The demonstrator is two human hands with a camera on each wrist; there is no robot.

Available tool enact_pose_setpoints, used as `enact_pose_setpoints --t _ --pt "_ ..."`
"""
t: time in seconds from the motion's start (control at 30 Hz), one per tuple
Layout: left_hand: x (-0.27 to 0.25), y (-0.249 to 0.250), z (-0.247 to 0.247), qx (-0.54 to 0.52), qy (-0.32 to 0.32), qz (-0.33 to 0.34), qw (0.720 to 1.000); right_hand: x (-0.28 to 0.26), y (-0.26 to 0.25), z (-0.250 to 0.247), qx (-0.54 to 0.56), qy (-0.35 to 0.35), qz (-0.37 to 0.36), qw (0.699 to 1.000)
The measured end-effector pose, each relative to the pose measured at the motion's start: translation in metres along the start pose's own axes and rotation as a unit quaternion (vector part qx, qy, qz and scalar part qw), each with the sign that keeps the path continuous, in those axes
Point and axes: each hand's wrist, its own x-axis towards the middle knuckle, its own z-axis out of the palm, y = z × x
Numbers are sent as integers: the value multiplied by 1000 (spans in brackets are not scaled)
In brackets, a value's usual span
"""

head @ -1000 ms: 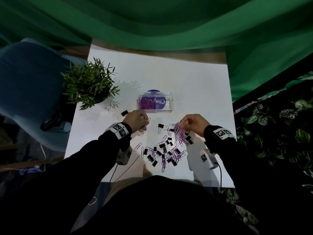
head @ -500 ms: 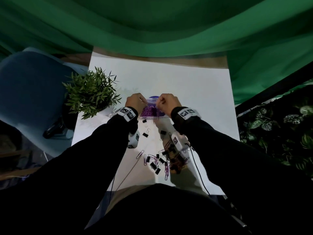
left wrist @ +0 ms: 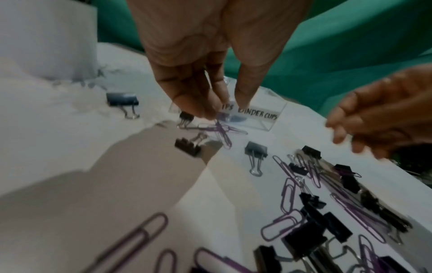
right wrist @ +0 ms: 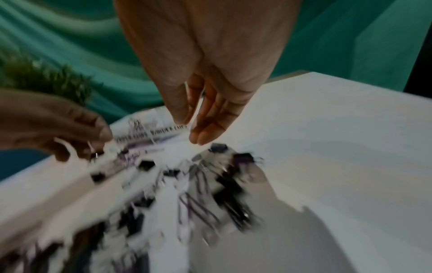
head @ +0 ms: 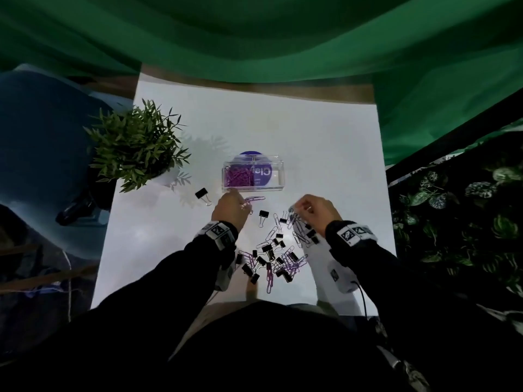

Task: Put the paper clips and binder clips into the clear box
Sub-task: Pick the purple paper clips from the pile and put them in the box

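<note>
Nearest the person, a loose heap of purple paper clips and black binder clips lies scattered on the white table, between the two forearms; judged from their look, these are light, stiff bits of wire and sprung steel, apt to tangle and slide on the smooth top, the paper clips best pinched at a loop end, the binder clips by the black body or the wire handles; further out, the left hand reaches down with fingertips drawn together on a small cluster of paper clips just short of the box, pinching at them, though whether any is lifted clear cannot be told; a lone binder clip sits apart to its left, another just to its right; the right hand hovers over the far edge of the heap, fingers loosely extended and holding nothing in the blurred right wrist view, the clips directly beneath its fingertips; beyond both hands stands the clear box, its left compartment already holding purple paper clips, its right compartment seemingly empty of binder clips; a potted plant stands far left, green drapery behind.
</note>
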Motion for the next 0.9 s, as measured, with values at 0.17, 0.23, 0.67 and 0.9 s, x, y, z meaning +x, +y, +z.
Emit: enact_pose_setpoints --t 0.17,0.23,0.67,0.9 --pt "13 -5 24 54 -8 -44 998 -14 34 19 -194 -81 -18 977" --pt "16 0 30 60 1 -34 998 -15 39 29 -228 -79 -32 970" --pt "5 8 34 64 -12 0 998 -2 43 43 -294 -44 -44 954" --pt "1 22 -10 -123 64 1 990 -6 43 42 -288 -47 -58 955"
